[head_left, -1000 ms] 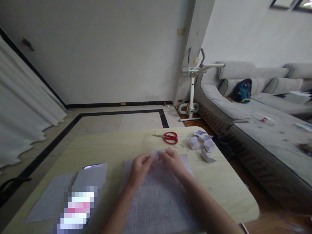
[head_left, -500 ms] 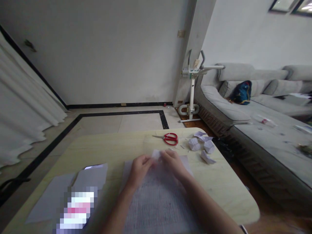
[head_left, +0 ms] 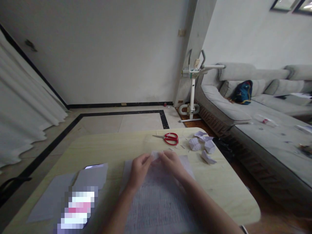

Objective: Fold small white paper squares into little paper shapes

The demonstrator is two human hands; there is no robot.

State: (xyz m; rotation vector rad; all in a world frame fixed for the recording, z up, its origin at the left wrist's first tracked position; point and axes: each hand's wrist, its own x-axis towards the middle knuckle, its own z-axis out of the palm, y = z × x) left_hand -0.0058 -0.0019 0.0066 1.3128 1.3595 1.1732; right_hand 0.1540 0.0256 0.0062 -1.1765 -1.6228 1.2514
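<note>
A small piece of white paper is pinched between my two hands, above the far end of a large printed sheet. My left hand is closed on its left side. From the right, my right hand grips the same paper, fingers bent and pressed together. Much of the piece is hidden by the fingers, so its folds cannot be made out. Red-handled scissors lie just beyond the hands, blades pointing left. Several folded paper pieces sit to the right of them.
A wooden table carries everything. White sheets lie at the left beside a phone with a blurred-out screen. Small paper scraps are scattered near the scissors. Past the table's right edge stands a grey sofa.
Both hands stay on the small paper in nearly the same spot, the fingers shifting slightly around it. The scissors and folded pieces have not moved on the table.
</note>
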